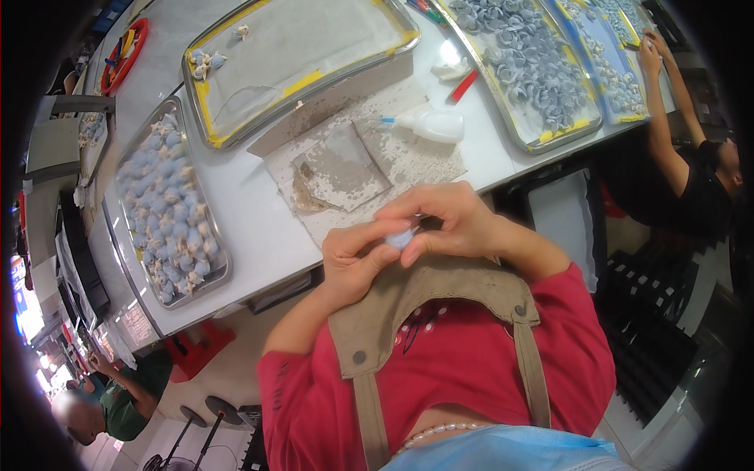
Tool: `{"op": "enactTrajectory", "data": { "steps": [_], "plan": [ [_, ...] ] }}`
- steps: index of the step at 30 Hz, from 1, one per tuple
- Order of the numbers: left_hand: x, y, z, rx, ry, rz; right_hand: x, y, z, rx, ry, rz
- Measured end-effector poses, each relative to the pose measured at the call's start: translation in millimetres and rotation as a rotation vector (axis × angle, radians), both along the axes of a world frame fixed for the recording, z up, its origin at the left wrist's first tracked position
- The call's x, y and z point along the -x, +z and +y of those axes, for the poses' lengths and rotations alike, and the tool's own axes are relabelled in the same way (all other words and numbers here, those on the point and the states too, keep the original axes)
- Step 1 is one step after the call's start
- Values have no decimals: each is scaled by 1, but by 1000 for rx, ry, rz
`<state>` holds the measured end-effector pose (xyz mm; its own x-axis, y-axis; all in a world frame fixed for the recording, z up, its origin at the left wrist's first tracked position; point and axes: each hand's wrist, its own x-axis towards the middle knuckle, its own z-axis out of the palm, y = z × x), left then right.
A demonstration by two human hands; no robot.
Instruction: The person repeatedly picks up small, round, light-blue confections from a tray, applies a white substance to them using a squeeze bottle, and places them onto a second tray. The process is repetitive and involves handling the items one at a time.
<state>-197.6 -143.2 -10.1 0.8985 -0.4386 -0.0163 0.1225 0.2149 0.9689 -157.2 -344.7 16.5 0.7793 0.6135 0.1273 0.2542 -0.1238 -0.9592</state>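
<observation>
Between the fingertips of both hands, close to my apron, is a small pale blue-grey piece (400, 237), mostly covered by fingers. My left hand (357, 255) pinches it from one side, my right hand (448, 220) from the other. Just beyond them lies a stained cardboard sheet (428, 169) with a greyish, glue-spotted square pad (345, 169) on it. A white squeeze bottle (438, 125) with a blue tip rests on its side at the sheet's far right.
Left stands a metal tray (224, 279) of blue-and-cream figures. A larger paper-lined tray (290, 47) holds a few more. Right is a tray (542, 140) of grey-blue cup-shaped pieces, beside a red-handled tool (463, 87). Co-workers sit far right (667, 157) and lower left (133, 392).
</observation>
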Motion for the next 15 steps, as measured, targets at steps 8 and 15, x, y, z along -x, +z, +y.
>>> {"op": "enactTrajectory", "data": {
  "steps": [8,15],
  "plan": [
    [-1,7,7,-24,14,-5,3,-5,8,-46,-22,48],
    [4,18,46,-339,177,-284,-1,-1,42,-56,46,-31]
  ]
}}
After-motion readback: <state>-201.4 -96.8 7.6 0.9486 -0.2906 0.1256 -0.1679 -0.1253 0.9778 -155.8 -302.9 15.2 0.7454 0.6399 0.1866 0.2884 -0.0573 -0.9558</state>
